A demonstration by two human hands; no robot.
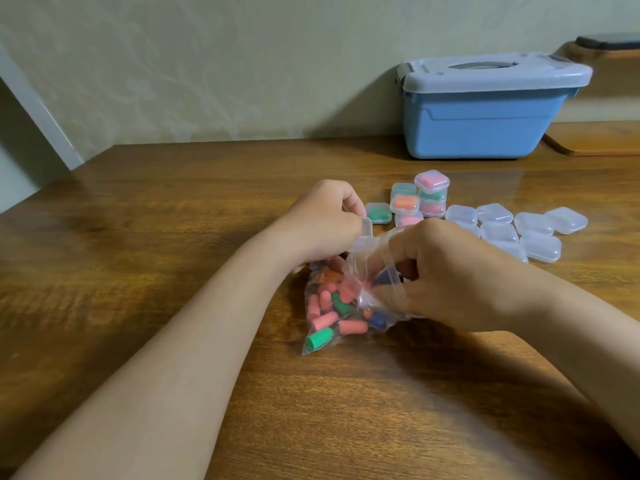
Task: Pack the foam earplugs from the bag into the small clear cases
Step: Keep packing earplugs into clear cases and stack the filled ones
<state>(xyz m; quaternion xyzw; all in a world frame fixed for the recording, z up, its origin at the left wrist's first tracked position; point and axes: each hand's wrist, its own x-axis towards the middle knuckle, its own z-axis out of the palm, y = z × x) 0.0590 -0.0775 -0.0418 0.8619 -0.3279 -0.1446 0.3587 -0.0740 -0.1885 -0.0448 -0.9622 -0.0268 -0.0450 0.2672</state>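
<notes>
A clear plastic bag [332,327] of pink, green, orange and blue foam earplugs lies on the wooden table [138,237]. My left hand [322,223] grips the bag's upper edge together with a small clear case [367,226]. My right hand [446,271] reaches into the bag's mouth, its fingers curled round a dark blue earplug [386,279]. Behind my hands stand several filled cases [417,199], some stacked, holding pink, orange and green plugs. To their right lie several empty clear cases [519,230].
A blue storage box [485,119] with a grey lid stands at the back right against the wall. A wooden shelf [595,140] lies to its right. The table's left edge runs diagonally at the far left.
</notes>
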